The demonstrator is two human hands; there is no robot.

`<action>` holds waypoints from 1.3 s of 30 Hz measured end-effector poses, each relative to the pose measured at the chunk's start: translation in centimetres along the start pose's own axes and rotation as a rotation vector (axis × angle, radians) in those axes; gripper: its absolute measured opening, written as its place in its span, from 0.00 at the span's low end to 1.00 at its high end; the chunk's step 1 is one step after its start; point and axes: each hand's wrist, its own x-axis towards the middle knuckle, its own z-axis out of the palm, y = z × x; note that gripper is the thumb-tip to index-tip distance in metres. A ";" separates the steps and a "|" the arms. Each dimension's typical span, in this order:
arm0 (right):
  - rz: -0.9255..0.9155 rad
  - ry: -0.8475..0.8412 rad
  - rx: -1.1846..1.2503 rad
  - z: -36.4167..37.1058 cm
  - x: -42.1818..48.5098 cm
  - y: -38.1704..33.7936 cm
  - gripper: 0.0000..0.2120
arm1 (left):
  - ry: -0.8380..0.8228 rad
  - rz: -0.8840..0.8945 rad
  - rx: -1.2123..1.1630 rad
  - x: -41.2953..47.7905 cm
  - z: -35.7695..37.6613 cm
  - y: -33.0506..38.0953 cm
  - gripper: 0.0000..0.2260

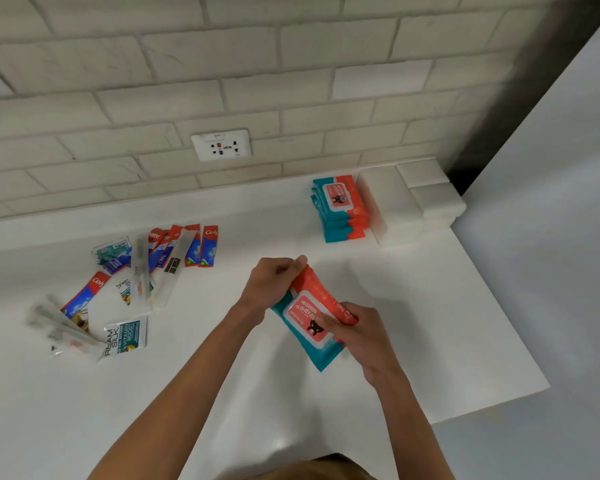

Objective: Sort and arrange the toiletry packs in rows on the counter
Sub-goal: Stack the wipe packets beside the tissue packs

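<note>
- Coral-and-teal plastic, head view: a wipes pack sits between both hands, in front of the stack of matching packs and a little to its left, well apart from it.
- Left hand pinches the pack's far end, fingers curled over the coral edge. Right hand grips the near coral side, thumb lying on the white lid label.
- Long axis of the held pack runs away from the person, leaning slightly. The stacked packs run nearly the same way, coral side also to the right, so I judge that little turning is needed.
- The stack lies beyond the pack's far end and to the right, so the carry goes forward and rightward. The left hand's end leads, while the right hand is on the stack's side.
- Whether the pack's near corner touches the counter I cannot tell.
- Far left of the stack, toothpaste sachets, clear toothbrush sleeves and a shampoo sachet lie loosely scattered, not yet in rows.
- My guess is that the wipes sorting is close to done and the small packs remain.
</note>
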 end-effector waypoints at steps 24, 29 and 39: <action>-0.200 0.309 -0.087 -5.7 12.0 -4.6 0.17 | 0.363 -0.106 -0.686 10.3 8.9 6.6 0.08; -0.220 0.286 0.022 -6.3 14.8 -6.8 0.18 | 0.377 -0.058 -0.697 12.5 8.5 9.0 0.07; -0.204 0.306 -0.007 -6.9 20.6 -9.6 0.10 | 0.181 -0.026 -0.439 15.2 7.3 8.9 0.06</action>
